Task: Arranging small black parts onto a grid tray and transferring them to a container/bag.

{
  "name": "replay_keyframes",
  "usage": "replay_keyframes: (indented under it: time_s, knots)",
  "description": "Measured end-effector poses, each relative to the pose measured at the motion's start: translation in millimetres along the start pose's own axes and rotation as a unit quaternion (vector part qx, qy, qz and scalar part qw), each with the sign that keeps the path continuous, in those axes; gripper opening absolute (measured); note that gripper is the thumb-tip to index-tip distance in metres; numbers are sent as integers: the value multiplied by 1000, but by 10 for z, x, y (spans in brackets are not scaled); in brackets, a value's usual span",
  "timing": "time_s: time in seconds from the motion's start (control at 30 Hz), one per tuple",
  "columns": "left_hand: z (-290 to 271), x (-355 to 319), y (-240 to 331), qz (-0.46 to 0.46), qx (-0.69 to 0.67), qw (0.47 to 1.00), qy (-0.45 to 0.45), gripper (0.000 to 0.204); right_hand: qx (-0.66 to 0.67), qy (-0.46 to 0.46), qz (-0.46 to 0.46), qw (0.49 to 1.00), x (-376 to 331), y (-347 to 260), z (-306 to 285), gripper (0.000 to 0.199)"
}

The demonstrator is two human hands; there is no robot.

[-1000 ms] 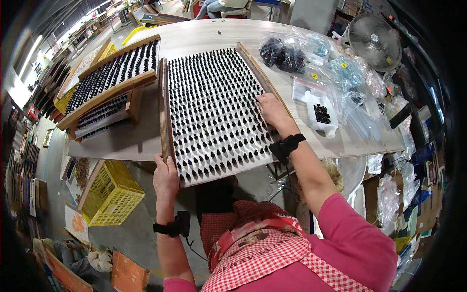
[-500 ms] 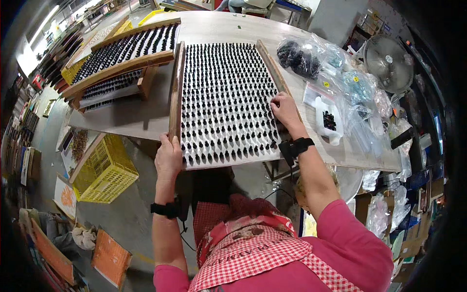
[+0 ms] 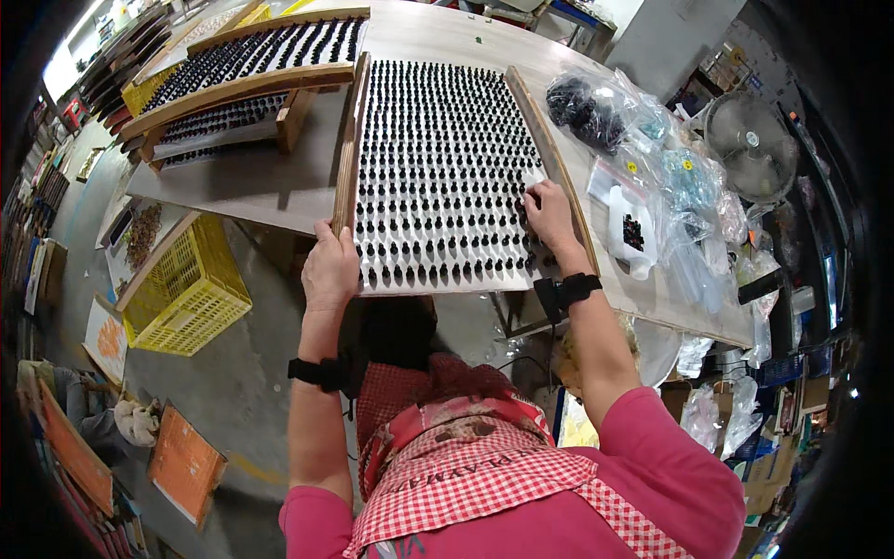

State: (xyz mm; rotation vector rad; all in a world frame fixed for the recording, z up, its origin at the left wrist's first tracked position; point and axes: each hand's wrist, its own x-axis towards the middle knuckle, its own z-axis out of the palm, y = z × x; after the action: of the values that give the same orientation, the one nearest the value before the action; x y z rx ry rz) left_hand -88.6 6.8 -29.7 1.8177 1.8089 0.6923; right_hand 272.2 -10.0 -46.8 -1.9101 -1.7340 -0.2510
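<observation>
You had the peg board (image 3: 438, 177) tilted toward you, its near edge jutting off the table (image 3: 279, 182) over your lap. Your left hand (image 3: 329, 268) was clamped on the board's near-left corner, thumb on top by the wooden rail (image 3: 346, 158), steadying it. Your right hand (image 3: 549, 212) lay well apart from it, near the right rail, fingers curled down among the small black pieces; whether a piece was pinched between them could not be told.

Judging from that, you were working the rows at the right edge. To do it well, you needed the left grip firm, since much of the board hung past the table and a slip could have tipped it. Pressing straight down over each peg, not at a slant, would have spared the neighbours. The white tray (image 3: 626, 233) of loose black pieces sat just beside your right wrist, among the clear bags (image 3: 689, 177), close enough to reach without leaning. A second filled rack (image 3: 242, 65) stood at the table's far left, and a yellow crate (image 3: 186, 291) sat on the floor below, both out of your way.
</observation>
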Motion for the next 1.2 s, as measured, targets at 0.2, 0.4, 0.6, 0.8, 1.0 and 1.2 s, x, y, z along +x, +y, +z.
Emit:
replay_keyframes:
  time_s: [0.2,0.4,0.6,0.8,1.0,1.2]
  knots:
    - [-28,-12,-21,-9,14,1000,-13,39,148,-8,71,986,-115,-251,-159,15]
    - [-23,-56,72,3,7,1000,-9,39,17,27,-5,999,424,-103,120,22]
    - [4,-43,30,-11,11,1000,-13,39,22,-49,0,999,512,-93,152,15]
    - [-11,-32,18,-6,16,1000,-12,40,64,-179,47,981,415,-244,-197,18]
    - [29,-70,13,8,8,1000,2,41,48,-82,-8,995,627,-364,98,25]
    - [8,-79,73,-4,17,1000,-17,41,76,-37,-15,996,571,-342,251,15]
